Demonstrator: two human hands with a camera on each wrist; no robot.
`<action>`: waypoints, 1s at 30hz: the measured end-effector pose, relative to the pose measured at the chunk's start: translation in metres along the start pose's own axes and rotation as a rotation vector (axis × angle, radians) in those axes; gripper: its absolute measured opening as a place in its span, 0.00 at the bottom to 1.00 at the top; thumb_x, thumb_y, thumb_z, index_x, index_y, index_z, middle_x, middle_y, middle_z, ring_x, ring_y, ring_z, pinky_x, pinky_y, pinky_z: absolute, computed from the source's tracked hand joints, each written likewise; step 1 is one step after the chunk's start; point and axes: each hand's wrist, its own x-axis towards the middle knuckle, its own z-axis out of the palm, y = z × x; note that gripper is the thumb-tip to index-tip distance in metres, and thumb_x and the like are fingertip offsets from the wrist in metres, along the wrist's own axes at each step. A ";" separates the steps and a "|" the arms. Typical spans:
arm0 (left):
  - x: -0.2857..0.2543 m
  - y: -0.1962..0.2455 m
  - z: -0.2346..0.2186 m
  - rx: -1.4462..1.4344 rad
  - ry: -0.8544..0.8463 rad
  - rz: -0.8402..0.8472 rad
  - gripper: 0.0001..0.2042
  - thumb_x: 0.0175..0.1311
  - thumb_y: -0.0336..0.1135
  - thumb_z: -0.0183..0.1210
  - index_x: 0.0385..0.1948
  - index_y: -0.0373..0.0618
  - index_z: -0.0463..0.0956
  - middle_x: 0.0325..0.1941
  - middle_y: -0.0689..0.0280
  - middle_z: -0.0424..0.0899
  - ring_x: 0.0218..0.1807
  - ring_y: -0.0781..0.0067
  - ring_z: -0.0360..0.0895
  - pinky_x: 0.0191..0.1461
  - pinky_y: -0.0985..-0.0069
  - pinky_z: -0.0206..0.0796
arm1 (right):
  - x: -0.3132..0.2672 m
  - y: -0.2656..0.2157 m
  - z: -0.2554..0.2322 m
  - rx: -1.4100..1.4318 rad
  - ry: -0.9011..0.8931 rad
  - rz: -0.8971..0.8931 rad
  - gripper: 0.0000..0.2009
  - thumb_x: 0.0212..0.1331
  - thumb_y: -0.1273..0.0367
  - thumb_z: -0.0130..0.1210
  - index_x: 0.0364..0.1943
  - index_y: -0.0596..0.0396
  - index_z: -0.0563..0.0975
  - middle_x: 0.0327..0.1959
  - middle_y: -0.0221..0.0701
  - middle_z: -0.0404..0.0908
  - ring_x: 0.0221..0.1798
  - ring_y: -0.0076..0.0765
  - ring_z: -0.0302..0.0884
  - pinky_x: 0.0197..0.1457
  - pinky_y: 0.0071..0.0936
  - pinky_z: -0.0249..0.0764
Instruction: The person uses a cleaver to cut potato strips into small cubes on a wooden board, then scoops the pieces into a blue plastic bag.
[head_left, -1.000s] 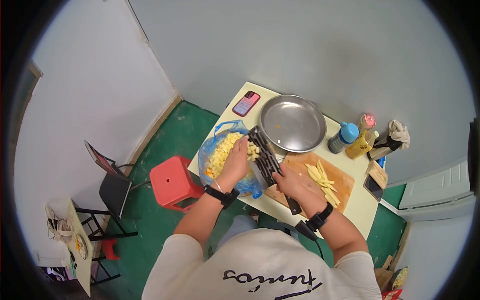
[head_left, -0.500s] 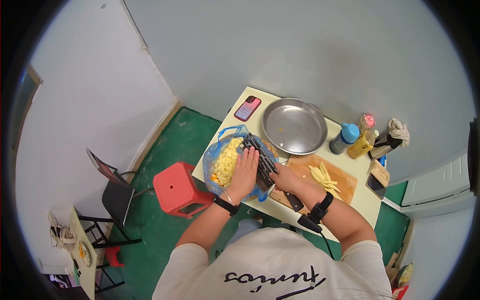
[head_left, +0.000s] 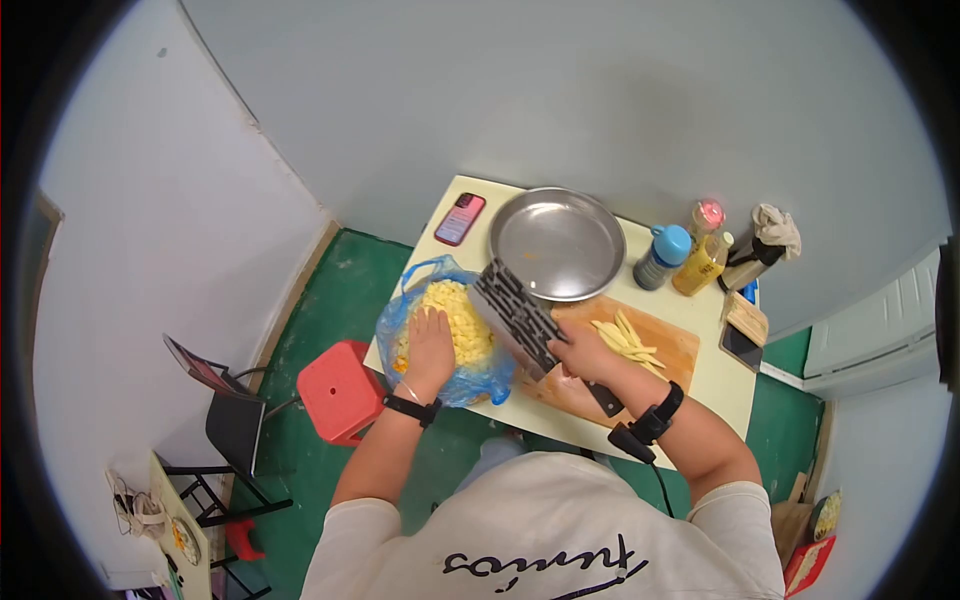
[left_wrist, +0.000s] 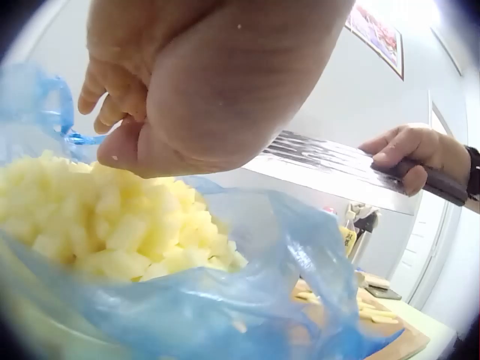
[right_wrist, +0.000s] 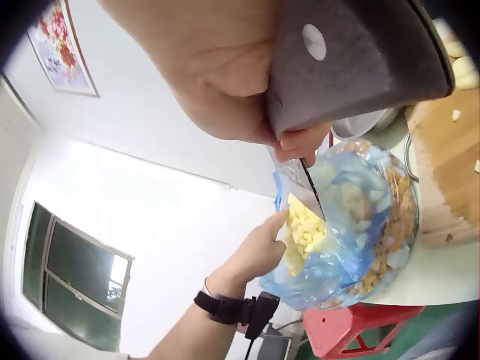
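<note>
My left hand (head_left: pixel 430 343) lies with straight fingers on a heap of diced potato (head_left: pixel 455 312) in a blue plastic bag (head_left: pixel 490 375) at the table's left edge. The left wrist view shows that hand (left_wrist: pixel 210 82) just above the yellow cubes (left_wrist: pixel 112 217). My right hand (head_left: pixel 583 353) grips the handle of a dark cleaver (head_left: pixel 513 312), whose broad blade hangs tilted over the bag's right side. The blade (left_wrist: pixel 330 161) looks bare. Potato strips (head_left: pixel 625 340) lie on a wooden cutting board (head_left: pixel 672 358) to the right.
A round metal pan (head_left: pixel 555 243) and a phone (head_left: pixel 460 218) sit at the table's far side. Bottles (head_left: pixel 660 255) and a second phone (head_left: pixel 740 345) stand at the right end. A red stool (head_left: pixel 340 390) is on the green floor beside the table.
The cleaver carried diced pieces over the bag and my left hand wiped them off. That hand has since moved left onto the heap, and the blade has drawn back to the right.
</note>
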 end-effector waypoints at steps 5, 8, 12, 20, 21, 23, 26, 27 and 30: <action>0.012 0.062 -0.040 -0.567 0.099 0.123 0.19 0.52 0.26 0.49 0.48 0.32 0.69 0.51 0.44 0.71 0.53 0.44 0.68 0.56 0.60 0.61 | -0.044 0.054 -0.049 0.146 0.250 -0.015 0.11 0.59 0.66 0.49 0.41 0.59 0.69 0.22 0.33 0.75 0.16 0.27 0.70 0.20 0.25 0.68; 0.013 0.136 -0.027 -0.845 -0.209 0.312 0.12 0.52 0.24 0.48 0.38 0.33 0.72 0.39 0.45 0.75 0.39 0.43 0.72 0.46 0.60 0.66 | -0.066 0.120 -0.066 0.106 0.345 0.108 0.10 0.58 0.68 0.52 0.39 0.60 0.70 0.21 0.33 0.75 0.16 0.26 0.70 0.20 0.25 0.67; 0.012 0.213 0.056 -0.717 -0.248 0.309 0.06 0.54 0.24 0.45 0.28 0.35 0.72 0.33 0.47 0.76 0.38 0.45 0.74 0.44 0.59 0.66 | -0.110 0.175 -0.072 0.170 0.375 0.211 0.10 0.56 0.70 0.53 0.38 0.61 0.70 0.21 0.34 0.75 0.16 0.26 0.70 0.20 0.25 0.67; 0.051 0.236 0.085 -0.733 -0.041 0.118 0.07 0.49 0.25 0.51 0.31 0.35 0.72 0.33 0.47 0.75 0.39 0.45 0.73 0.45 0.58 0.66 | -0.174 0.229 -0.062 0.284 0.431 0.390 0.09 0.57 0.71 0.52 0.38 0.62 0.70 0.21 0.34 0.75 0.15 0.26 0.70 0.19 0.25 0.67; 0.056 0.237 0.085 -0.731 0.045 0.088 0.08 0.46 0.26 0.54 0.30 0.36 0.72 0.32 0.48 0.75 0.37 0.45 0.72 0.43 0.56 0.65 | -0.178 0.232 -0.061 0.309 0.427 0.405 0.09 0.57 0.71 0.52 0.38 0.62 0.70 0.21 0.34 0.75 0.15 0.26 0.70 0.19 0.25 0.67; 0.068 0.239 0.095 -0.703 -0.011 0.155 0.08 0.46 0.26 0.55 0.30 0.36 0.72 0.32 0.49 0.75 0.37 0.45 0.72 0.44 0.57 0.65 | -0.182 0.237 -0.060 0.321 0.425 0.414 0.09 0.57 0.71 0.52 0.38 0.63 0.70 0.21 0.34 0.75 0.15 0.25 0.70 0.19 0.24 0.66; 0.073 0.243 0.103 -0.639 -0.124 0.224 0.08 0.45 0.25 0.55 0.29 0.36 0.72 0.31 0.50 0.75 0.36 0.45 0.72 0.44 0.57 0.65 | -0.183 0.239 -0.060 0.353 0.427 0.410 0.09 0.56 0.71 0.53 0.37 0.63 0.70 0.20 0.33 0.74 0.15 0.25 0.69 0.19 0.25 0.66; 0.072 0.242 0.100 -0.599 -0.186 0.231 0.07 0.45 0.24 0.55 0.29 0.36 0.72 0.32 0.50 0.75 0.36 0.45 0.73 0.44 0.57 0.65 | -0.183 0.242 -0.060 0.353 0.416 0.401 0.09 0.56 0.71 0.53 0.37 0.63 0.70 0.20 0.33 0.74 0.15 0.25 0.69 0.19 0.25 0.66; 0.064 0.232 0.071 -0.684 -0.163 0.169 0.06 0.45 0.22 0.53 0.27 0.37 0.72 0.31 0.50 0.75 0.36 0.46 0.73 0.43 0.60 0.66 | -0.176 0.250 -0.062 0.311 0.387 0.342 0.09 0.56 0.71 0.53 0.36 0.62 0.70 0.19 0.33 0.73 0.15 0.25 0.69 0.19 0.25 0.66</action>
